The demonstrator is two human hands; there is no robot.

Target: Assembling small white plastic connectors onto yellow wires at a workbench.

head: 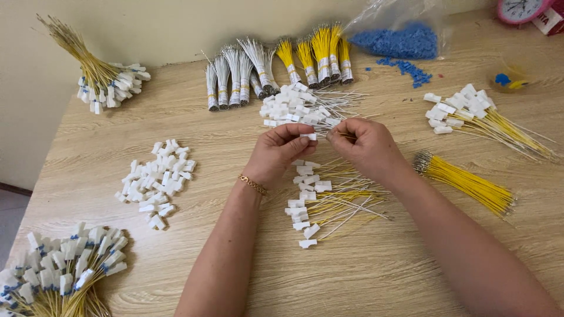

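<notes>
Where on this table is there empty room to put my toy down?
Bare wood lies at the near edge of the table between the two arms, and between the loose white connector pile and the left hand. The back is crowded: wire bundles, blue bead bag.

Probably a small home assembly workshop: a wooden table against a plain wall, covered with bundled yellow wires, white connector housings and a bag of blue parts.
</notes>
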